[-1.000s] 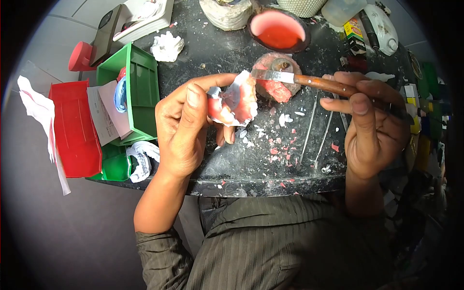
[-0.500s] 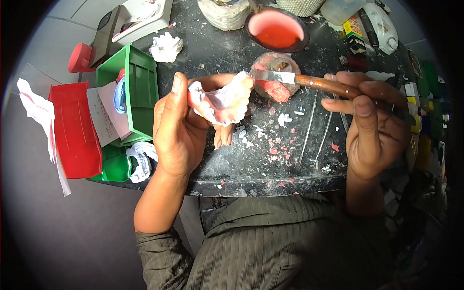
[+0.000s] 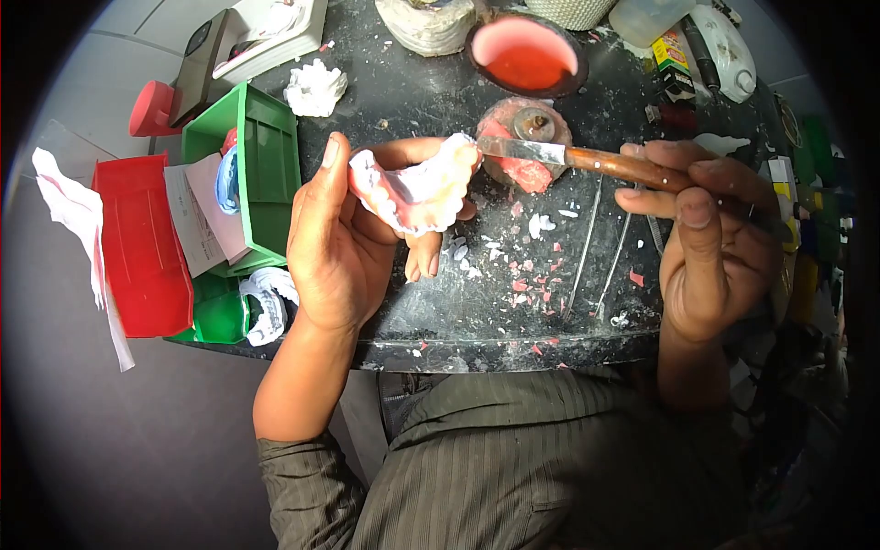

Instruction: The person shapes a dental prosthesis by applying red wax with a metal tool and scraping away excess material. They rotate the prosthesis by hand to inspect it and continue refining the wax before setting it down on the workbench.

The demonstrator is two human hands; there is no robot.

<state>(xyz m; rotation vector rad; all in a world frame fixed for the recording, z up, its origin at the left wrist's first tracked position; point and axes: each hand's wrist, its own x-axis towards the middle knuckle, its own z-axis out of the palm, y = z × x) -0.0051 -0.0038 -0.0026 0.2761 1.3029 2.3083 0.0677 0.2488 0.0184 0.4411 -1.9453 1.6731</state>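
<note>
Black table (image 3: pixel 458 316), strewn with pink and white scraps (image 3: pixel 522 286); grey floor (image 3: pixel 174 440) past its near edge. Person's left grip (image 3: pixel 367 215) is curled, holding the pink-and-white model (image 3: pixel 414 197) at the thumb and fingers. Right grip (image 3: pixel 706 197) pinches the knife (image 3: pixel 632 168) by its wooden handle, blade tip at the model's right edge; contact unclear. Green bin (image 3: pixel 275 183) left of left grip, red bin (image 3: pixel 142 247) farther left. Bowl (image 3: pixel 527 62), red inside, beyond and between both grips.
</note>
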